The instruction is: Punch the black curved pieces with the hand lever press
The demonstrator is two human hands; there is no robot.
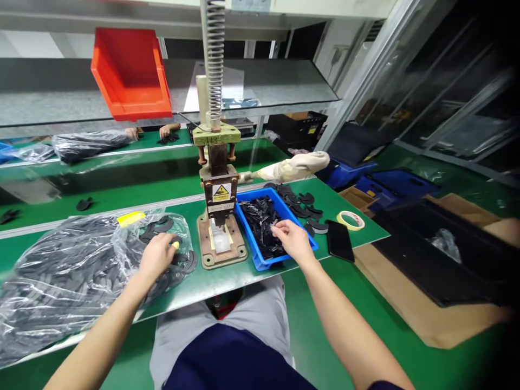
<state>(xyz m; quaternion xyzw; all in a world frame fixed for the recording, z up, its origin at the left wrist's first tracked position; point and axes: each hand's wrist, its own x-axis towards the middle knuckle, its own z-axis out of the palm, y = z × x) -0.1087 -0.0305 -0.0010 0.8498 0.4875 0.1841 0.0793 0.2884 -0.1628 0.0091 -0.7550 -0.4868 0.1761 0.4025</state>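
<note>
My left hand is at the mouth of a clear plastic bag full of dark curved pieces. Its fingers are curled onto a curved black piece, and something yellow covers one fingertip. Over a blue tray, my right hand pinches a small, thin dark part. Many similar thin black parts fill the tray. Between my hands stands a hand press with a warning label. A clear block sits on its base under the ram.
The press's cloth-wrapped lever sticks out rightward above the tray. More curved black pieces, a tape roll and a dark phone-like slab lie to the right. An orange bin hangs above; another person's hands show across the bench.
</note>
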